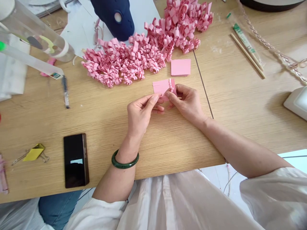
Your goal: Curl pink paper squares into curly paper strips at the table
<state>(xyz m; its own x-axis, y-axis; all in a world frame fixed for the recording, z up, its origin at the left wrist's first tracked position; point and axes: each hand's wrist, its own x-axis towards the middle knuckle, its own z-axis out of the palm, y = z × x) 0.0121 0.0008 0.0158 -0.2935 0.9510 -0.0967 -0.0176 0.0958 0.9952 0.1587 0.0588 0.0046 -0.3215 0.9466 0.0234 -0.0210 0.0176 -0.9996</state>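
Note:
Between my two hands is a small pink piece of paper (160, 85) with slits cut into it, and a row of its strips is curled over near the right side. My left hand (144, 110) pinches the lower edge with thumb and fingers. On the right end, my right hand (188, 100) grips the same paper, its thumb by the curled strips. Just beyond lies a stack of pink paper cards (180, 67). A long heap of curled pink paper pieces (134, 59) stretches behind.
A phone (74, 161) and a yellow binder clip (35, 152) lie at left, near a pen (65, 92). Clear bottle (51, 40) and dark blue object (117, 19) stand at the back. Wooden chopsticks (248, 56) and a braided cord (266, 41) are at right. A seam (203, 84) crosses the table.

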